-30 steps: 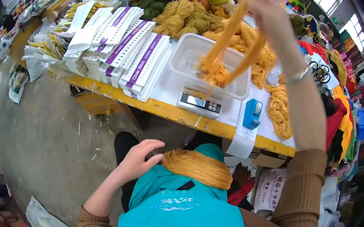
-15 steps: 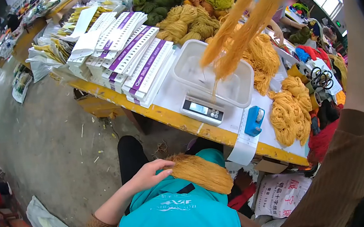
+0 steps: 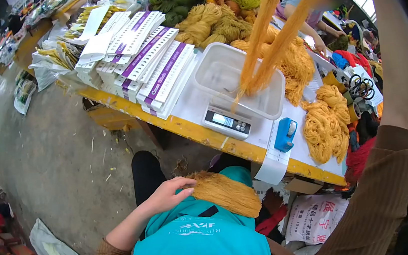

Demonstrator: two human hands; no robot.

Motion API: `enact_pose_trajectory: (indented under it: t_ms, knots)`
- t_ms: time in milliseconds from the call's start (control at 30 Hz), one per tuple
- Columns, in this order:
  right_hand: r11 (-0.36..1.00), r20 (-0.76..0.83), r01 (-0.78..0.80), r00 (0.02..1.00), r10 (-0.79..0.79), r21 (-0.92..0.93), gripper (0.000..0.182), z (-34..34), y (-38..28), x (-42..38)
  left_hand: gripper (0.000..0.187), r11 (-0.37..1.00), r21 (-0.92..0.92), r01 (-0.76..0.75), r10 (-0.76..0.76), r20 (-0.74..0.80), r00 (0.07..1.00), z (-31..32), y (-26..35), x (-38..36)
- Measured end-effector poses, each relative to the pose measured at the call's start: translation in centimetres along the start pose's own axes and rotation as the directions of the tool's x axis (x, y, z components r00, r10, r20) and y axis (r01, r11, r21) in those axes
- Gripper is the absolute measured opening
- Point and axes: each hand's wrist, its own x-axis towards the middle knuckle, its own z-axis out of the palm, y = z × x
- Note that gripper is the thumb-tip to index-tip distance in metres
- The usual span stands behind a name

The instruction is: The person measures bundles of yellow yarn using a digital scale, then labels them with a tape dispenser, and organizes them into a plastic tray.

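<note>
Dangling yarn strands point(image 3: 265, 45) over tub point(image 3: 223, 72) on scale point(image 3: 227, 120), right hand out of view; left hand point(image 3: 164, 196) pinning lap bundle point(image 3: 226, 193). Strands might snag rim, skewing weight.

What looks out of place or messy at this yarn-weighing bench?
Short yarn scraps litter the concrete floor beside the yellow table. A white paper strip droops over the table's front edge below the blue tape dispenser. Otherwise nothing stands out.

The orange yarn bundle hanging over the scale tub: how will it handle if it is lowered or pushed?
The orange yarn bundle hangs limp, so probably floppy. Loose ends splay at the bottom, so strands may snag on the plastic tub. It likely weighs little.
</note>
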Motion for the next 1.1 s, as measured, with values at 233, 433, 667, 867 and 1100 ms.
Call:
enact_pose_trajectory:
  t_ms: [233, 433, 667, 867, 1100]
  knots:
    - [1.0, 0.003, -0.007, 1.0, 0.007, 0.011, 0.017, 0.0, 0.1, 0.5, 0.036, 0.998, 0.031, -0.059, 0.059, 0.0, 0.998, -0.3, 0.4, 1.7]
    - [1.0, 0.01, -0.018, 1.0, 0.018, 0.012, 0.018, -0.1, 0.1, 0.8, 0.036, 0.994, 0.019, -0.104, 0.104, -0.014, 0.994, -0.7, 2.2, 3.4]
    - [1.0, 0.026, -0.027, 0.999, 0.027, 0.014, 0.018, 0.2, 0.0, 0.9, 0.036, 0.996, 0.03, -0.088, 0.086, 0.063, 0.994, 0.5, 0.8, 2.7]
    - [0.999, 0.063, -0.044, 0.997, 0.044, 0.005, 0.019, 0.2, -0.4, 1.3, 0.036, 0.996, 0.042, -0.077, 0.074, 0.057, 0.996, 0.3, 1.1, 2.4]
    - [0.916, 0.406, -0.082, 0.878, 0.254, -0.394, 0.017, -0.9, 5.1, -2.6, 0.034, 0.998, 0.022, -0.06, 0.059, 0.054, 0.997, 0.3, 1.3, 2.3]
